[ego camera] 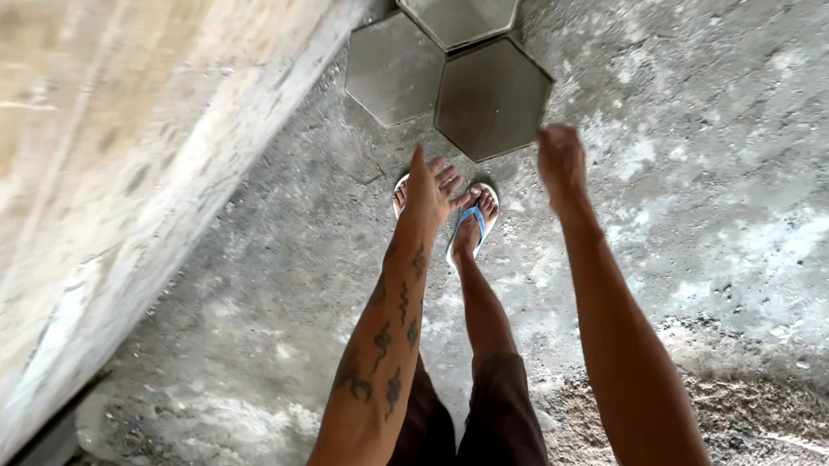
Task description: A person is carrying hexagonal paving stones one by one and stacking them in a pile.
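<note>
Both hands reach down toward three hexagonal pavers on the floor.
The nearest paver (pixel 491 98) lies just ahead of the right hand (pixel 561 161), nearer than the left hand (pixel 429 186); both grips loose, empty.

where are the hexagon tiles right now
In the head view, three grey hexagon tiles lie clustered on the concrete floor beside the wall, just beyond both empty hands.

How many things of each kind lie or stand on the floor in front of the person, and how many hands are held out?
Hexagonal grey tiles: 3
Sandals: 2
Hands, left hand and right hand, both empty: 2
Total: 7
</note>
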